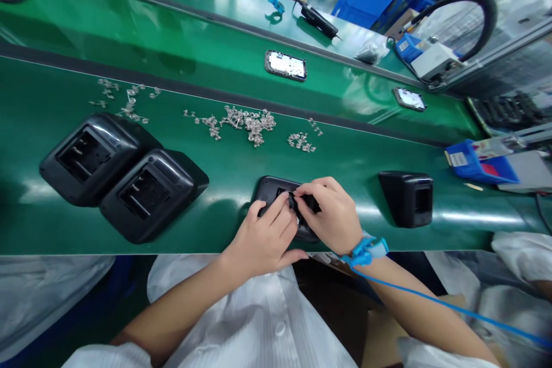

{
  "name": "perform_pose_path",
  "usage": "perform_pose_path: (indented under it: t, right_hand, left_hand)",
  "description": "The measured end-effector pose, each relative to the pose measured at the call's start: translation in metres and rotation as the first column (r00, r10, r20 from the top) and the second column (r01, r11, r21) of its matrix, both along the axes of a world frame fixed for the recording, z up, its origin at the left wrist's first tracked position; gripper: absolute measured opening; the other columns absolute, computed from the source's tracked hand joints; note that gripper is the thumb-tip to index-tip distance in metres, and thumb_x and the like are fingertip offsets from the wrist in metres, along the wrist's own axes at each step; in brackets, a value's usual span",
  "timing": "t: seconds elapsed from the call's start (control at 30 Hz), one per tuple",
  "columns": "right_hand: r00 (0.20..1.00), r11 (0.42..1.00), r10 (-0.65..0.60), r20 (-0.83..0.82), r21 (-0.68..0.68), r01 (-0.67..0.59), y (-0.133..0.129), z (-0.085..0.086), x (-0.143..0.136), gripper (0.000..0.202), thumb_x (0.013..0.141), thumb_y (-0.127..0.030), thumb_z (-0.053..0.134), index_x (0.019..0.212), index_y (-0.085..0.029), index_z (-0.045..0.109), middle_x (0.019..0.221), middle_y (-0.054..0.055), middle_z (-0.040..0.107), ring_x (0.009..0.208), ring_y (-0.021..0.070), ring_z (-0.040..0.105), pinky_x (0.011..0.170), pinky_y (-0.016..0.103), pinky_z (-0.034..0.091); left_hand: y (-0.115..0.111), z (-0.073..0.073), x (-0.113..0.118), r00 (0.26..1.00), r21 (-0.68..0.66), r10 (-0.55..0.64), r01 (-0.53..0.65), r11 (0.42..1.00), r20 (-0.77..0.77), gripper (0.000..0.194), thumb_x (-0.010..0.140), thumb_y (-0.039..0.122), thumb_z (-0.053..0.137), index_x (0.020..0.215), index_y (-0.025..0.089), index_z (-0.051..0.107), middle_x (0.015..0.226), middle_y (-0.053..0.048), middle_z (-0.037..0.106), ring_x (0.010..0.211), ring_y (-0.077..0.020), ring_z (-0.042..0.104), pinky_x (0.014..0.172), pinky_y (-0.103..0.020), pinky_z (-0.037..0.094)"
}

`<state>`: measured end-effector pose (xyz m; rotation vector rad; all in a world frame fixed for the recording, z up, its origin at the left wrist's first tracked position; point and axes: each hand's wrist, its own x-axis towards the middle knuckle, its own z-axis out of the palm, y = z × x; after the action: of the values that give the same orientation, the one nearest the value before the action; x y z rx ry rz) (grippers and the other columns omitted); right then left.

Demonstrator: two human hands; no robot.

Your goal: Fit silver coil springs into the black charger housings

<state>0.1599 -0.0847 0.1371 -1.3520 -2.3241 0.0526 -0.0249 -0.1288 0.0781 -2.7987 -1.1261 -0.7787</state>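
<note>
A black plastic housing (268, 188) with an open bay lies on the green bench near its front edge. My left hand (269, 230) rests over it, fingers stretched across the bay and pressing on its inside. My right hand (330, 213), wearing a blue wrist strap, is pinched at the same bay; whatever sits between its fingertips is too small and hidden to name. Beyond the hands lies a heap of small metal spring contacts (250, 122), with a smaller cluster (301, 141) to its right.
Two black housings (146, 195) stand at left, touching each other. Another housing (407, 198) stands at right, near a blue bin (480, 164). Behind, a conveyor carries circuit units (285, 65). On the far bench lies an electric screwdriver (319, 20). Co-workers' sleeves show at the edges.
</note>
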Motion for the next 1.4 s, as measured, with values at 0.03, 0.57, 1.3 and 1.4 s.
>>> perform_pose_path:
  t: [0.03,0.57,1.3,1.4]
  right_hand:
    - [1.000,1.000,-0.008,0.012,0.021,0.008,-0.002,0.000,-0.001,0.016,0.091,-0.011,0.061,0.095,-0.026,0.064,0.081,0.003,0.070,0.084,0.0233,0.063,0.071,0.036,0.054]
    - [0.992,0.984,0.001,-0.127,0.179,0.022,-0.002,-0.008,-0.003,0.011,0.090,-0.016,0.068,0.096,-0.025,0.068,0.082,0.002,0.073,0.084,0.0248,0.062,0.075,0.041,0.056]
    - [0.894,0.936,0.072,-0.443,0.340,0.094,0.049,-0.063,-0.019,0.006,0.089,-0.017,0.064,0.086,-0.023,0.063,0.075,0.002,0.069,0.069,0.0185,0.062,0.068,0.035,0.052]
    - [0.969,0.914,0.051,-0.240,0.403,0.052,0.045,-0.068,0.021,0.004,0.088,-0.020,0.064,0.091,-0.023,0.064,0.082,0.004,0.074,0.075,0.0214,0.068,0.074,0.039,0.052]
  left_hand:
    - [0.000,0.000,0.000,1.000,-0.007,0.003,-0.003,1.000,0.007,0.060,0.103,0.062,0.037,0.124,0.015,0.067,0.140,-0.013,0.064,0.148,-0.0311,0.041,0.102,-0.047,0.034]
    - [-0.012,0.013,-0.020,0.992,-0.098,-0.003,0.016,0.995,0.128,0.056,0.107,0.055,0.033,0.119,0.011,0.065,0.119,-0.013,0.072,0.117,-0.0258,0.060,0.087,-0.044,0.035]
    - [-0.039,0.033,-0.110,0.780,0.177,0.619,-0.625,0.760,0.093,0.033,0.088,0.028,0.077,0.114,0.014,0.063,0.104,-0.014,0.065,0.100,-0.0292,0.062,0.087,-0.041,0.045]
    - [-0.034,0.030,-0.118,0.659,0.111,0.747,-0.752,0.650,0.085,0.054,0.091,0.043,0.072,0.132,0.014,0.054,0.128,-0.021,0.061,0.120,-0.0364,0.057,0.098,-0.047,0.041]
